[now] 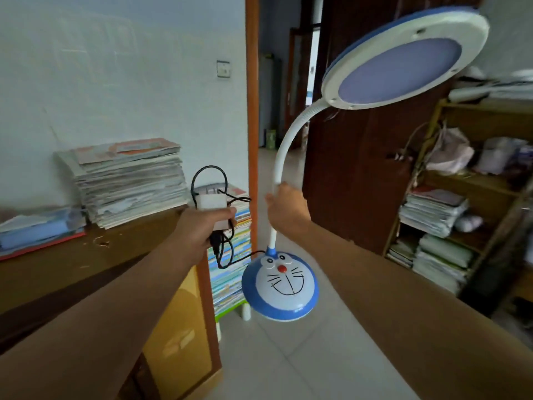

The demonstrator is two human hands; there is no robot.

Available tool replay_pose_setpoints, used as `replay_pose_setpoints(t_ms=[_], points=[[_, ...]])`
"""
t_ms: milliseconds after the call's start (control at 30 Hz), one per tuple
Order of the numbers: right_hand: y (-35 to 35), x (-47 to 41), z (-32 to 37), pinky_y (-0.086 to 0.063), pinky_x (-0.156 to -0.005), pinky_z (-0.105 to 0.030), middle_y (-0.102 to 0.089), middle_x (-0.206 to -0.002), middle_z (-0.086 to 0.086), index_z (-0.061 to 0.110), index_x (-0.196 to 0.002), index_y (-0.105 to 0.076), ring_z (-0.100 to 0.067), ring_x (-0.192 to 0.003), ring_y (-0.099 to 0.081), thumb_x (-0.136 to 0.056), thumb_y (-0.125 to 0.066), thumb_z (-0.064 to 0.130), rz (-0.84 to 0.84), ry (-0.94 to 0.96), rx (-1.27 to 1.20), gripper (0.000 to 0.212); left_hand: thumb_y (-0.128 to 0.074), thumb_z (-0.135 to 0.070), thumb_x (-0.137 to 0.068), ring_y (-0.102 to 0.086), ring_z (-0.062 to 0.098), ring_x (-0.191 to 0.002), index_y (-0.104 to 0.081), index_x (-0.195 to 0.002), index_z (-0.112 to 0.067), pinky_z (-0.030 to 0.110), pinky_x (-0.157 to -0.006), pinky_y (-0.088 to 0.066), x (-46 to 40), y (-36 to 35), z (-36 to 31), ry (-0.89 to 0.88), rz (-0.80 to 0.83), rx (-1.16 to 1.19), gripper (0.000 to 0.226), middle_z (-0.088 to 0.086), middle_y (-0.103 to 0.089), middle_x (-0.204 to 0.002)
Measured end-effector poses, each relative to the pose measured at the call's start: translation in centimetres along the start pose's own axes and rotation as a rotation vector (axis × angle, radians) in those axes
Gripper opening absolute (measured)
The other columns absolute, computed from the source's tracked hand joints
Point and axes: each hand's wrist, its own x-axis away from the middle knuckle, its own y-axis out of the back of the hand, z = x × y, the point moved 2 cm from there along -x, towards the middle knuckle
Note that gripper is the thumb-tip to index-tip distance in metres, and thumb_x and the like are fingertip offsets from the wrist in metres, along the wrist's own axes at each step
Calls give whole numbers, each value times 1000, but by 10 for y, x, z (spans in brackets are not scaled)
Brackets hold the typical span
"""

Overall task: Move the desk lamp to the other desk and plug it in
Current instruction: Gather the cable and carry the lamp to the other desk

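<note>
The desk lamp [281,287] hangs in mid-air over the tiled floor, carried by neither worktop: the right hand [284,207] is clenched round its white bendy neck about midway up, so the round blue base with the cartoon face dangles below the fist and the disc-shaped head rides high up and to the right. The lamp's long axis therefore runs near upright, bowed at the top. The left hand [202,226] is closed on the white plug adapter [209,202] and a bunch of the black cord [222,246], which loops down and across to the back of the base; the slack between the two hands is short. The brown worktop [86,255] lies to the left, its right-hand end just under the left forearm, with a tall stack of papers [129,180] toward its back edge by the wall. So the worktop sits on the left side while the lamp hangs on the right, beyond the worktop's end. If this is the target, the base would have to swing leftward and up over that end. No socket is visible for certain; the wall plate [223,69] is too blurred to identify.
</note>
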Motion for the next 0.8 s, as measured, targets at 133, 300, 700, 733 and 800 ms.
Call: replay_pose_setpoints(t_ms=[133, 300, 700, 733, 800], points=[[44, 3, -42, -53, -81, -45, -60, -109, -19, 2, -108, -51, -37, -99, -61, -93, -44, 22, -69, -98, 27, 26, -72, -3, -77, -63, 11, -49, -63, -104, -2, 15, -40, -44, 0, -61, 8, -18, 93, -14, 29, 6, -69, -65], [99, -2, -104, -44, -75, -37, -59, -110, -21, 1, -112, -50, -37, -100, -58, -95, -40, 23, -145, -125, 138, 29, -75, -10, -73, -64, 25, -75, -60, -114, 5, 35, -73, -47, -2, -138, 26, 0, 202, -36, 46, 18, -66, -89], [253, -32, -283, -37, -65, -33, -59, -110, -18, -1, -111, -52, -30, -90, -56, -95, -44, 24, -214, -261, 215, 31, -77, -10, -71, -67, 19, -68, -64, -100, -5, 37, -78, -50, -8, -375, 71, 23, 352, -55, 32, 1, -72, -61], [265, -34, -298, -37, -67, -34, -59, -111, -19, -2, -111, -52, -33, -96, -57, -95, -43, 22, -208, -241, 240, 30, -77, -9, -71, -68, 18, -66, -64, -99, -4, 35, -75, -51, -7, -395, 75, 31, 364, -49, 31, 2, -72, -63], [290, -33, -324, -39, -70, -36, -60, -108, -23, -3, -109, -53, -38, -99, -58, -94, -42, 18, -231, -222, 257, 28, -76, -8, -72, -69, 13, -58, -64, -96, -5, 25, -60, -54, -6, -433, 82, 40, 390, -40, 27, 1, -71, -60]])
